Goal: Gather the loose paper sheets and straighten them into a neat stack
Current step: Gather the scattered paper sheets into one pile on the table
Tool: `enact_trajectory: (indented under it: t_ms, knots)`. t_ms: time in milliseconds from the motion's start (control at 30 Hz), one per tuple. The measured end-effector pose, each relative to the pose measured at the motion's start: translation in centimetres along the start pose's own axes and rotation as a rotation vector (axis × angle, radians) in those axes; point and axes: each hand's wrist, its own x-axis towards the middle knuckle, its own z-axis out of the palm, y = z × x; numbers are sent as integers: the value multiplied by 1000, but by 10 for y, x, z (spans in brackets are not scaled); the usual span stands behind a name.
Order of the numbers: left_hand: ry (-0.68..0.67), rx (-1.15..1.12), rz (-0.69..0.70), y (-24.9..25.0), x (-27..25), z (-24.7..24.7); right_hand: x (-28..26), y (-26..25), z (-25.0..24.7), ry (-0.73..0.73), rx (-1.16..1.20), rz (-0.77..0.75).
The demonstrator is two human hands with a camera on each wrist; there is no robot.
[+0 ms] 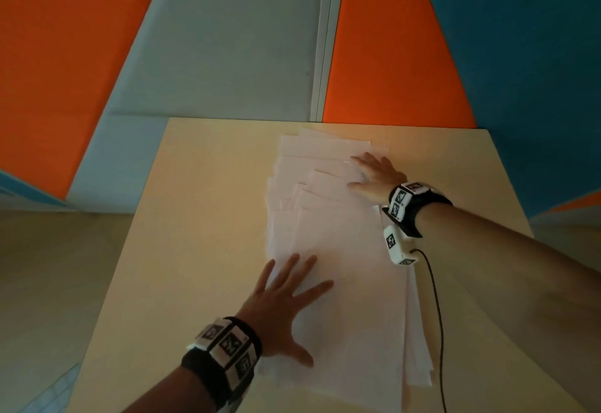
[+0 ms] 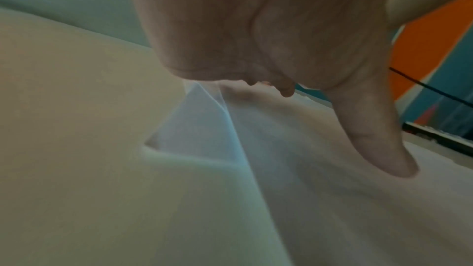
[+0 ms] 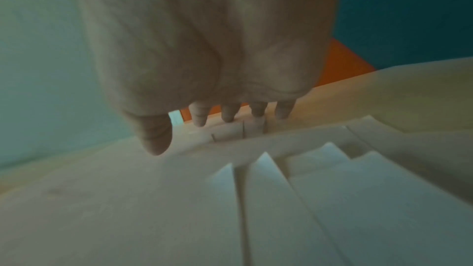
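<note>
Paper sheets (image 1: 328, 217) (fanned out) lie under both hands' spread fingers (image 1: 294, 277).

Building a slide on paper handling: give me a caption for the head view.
Both hands, left and right, press flat on fanned paper sheets.

White paper sheets (image 1: 328, 227); beige table (image 1: 201, 204); orange, teal, grey wall panels (image 1: 227, 38).

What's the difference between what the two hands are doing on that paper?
The left hand lies flat with fingers spread on the near end of the paper sheets; the right hand rests at the far end, at their right edge. The left hand covers flatter sheets, while the right hand sits among fanned, overlapping ones. Both hands are open, gripping nothing.
</note>
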Motion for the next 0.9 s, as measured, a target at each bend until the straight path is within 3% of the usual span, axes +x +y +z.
enact_trajectory:
  t_ms: [300, 400, 500, 667, 900]
  knots:
    - [43, 11, 2, 7, -2, 0, -19, 5, -2, 39, -136, -120]
    - [-21, 23, 79, 17, -6, 1, -14, 3, -14, 89, -140, -155]
    - [-71, 39, 83, 21, -10, 6, -8, 0, -18, 13, -125, -125]
    - [-1, -1, 33, 14, -16, 12, -8, 2, -9, -2, -109, -96]
    - [47, -13, 23, 18, -16, 10, -26, 1, -6, 9, -185, -182]
